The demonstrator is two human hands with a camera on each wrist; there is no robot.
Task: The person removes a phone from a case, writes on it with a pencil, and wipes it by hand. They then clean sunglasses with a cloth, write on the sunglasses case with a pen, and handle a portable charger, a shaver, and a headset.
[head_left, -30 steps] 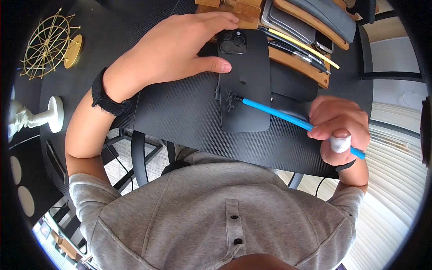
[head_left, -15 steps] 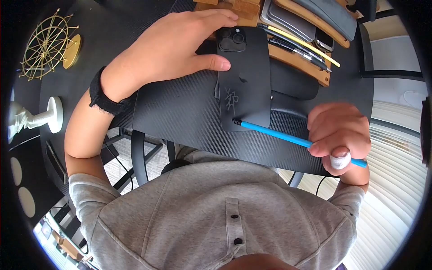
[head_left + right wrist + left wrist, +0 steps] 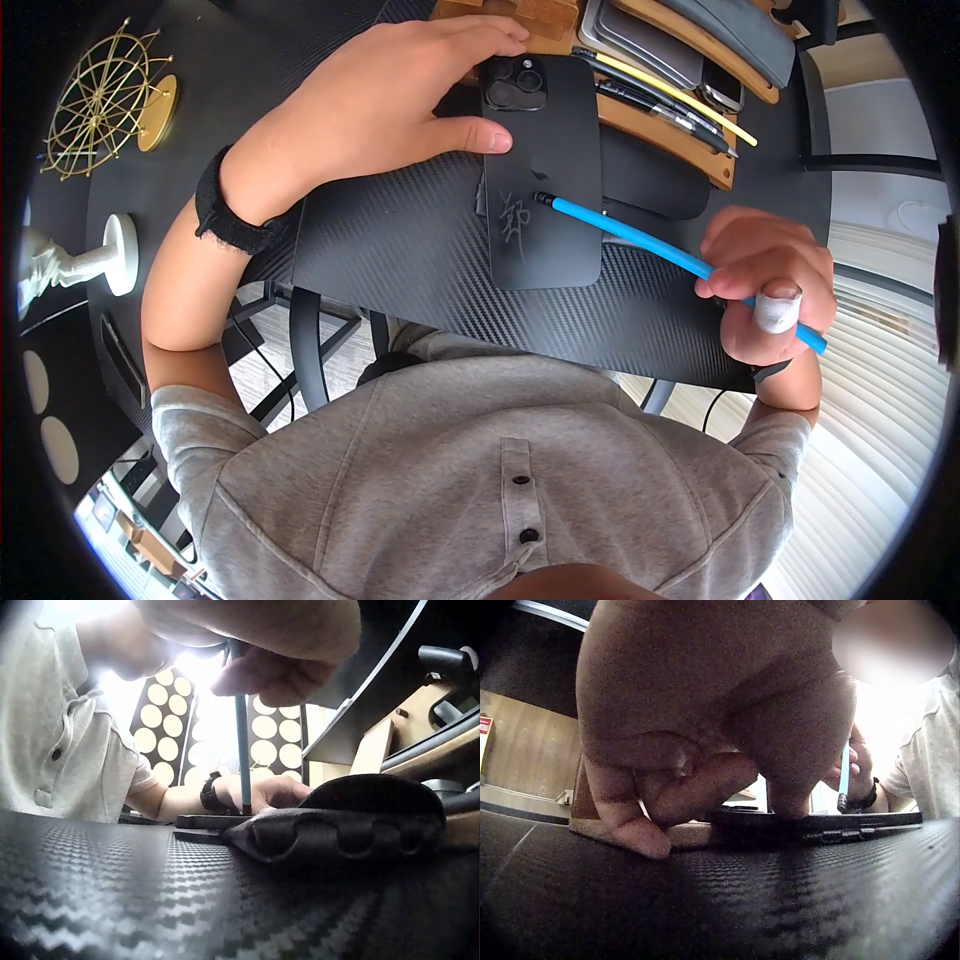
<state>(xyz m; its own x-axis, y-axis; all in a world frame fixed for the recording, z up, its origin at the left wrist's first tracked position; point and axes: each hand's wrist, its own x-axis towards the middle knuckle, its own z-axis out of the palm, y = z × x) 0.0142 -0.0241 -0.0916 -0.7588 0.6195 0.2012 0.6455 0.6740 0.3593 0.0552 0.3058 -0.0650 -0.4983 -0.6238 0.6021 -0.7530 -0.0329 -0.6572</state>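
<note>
A black phone point(image 3: 555, 235) lies back up on the desk, its camera block at the far end and a pale handwritten character point(image 3: 513, 228) on its back. My left hand point(image 3: 375, 105) rests over its far left side, thumb on the phone's back and fingers extended toward its far end. In the left wrist view the thumb and fingertips come down at the phone and desk. My right hand point(image 3: 768, 280), a white wrap on one finger, grips a blue pencil point(image 3: 640, 242). The pencil's dark tip is at the phone's back, right of the character's upper part.
Beyond the phone stands a wooden organizer point(image 3: 665, 140) holding pens, a yellow pencil point(image 3: 680, 98) and grey devices. A black padded rest point(image 3: 337, 825) sits beside the phone. On the left are a gold wheel ornament point(image 3: 105, 105) and a white figurine point(image 3: 115, 255).
Between the two earlier frames the character gained strokes and the pencil tip came down toward the phone's near end. Now the tip is farther up, beside the character. My left hand stays nearly still.
</note>
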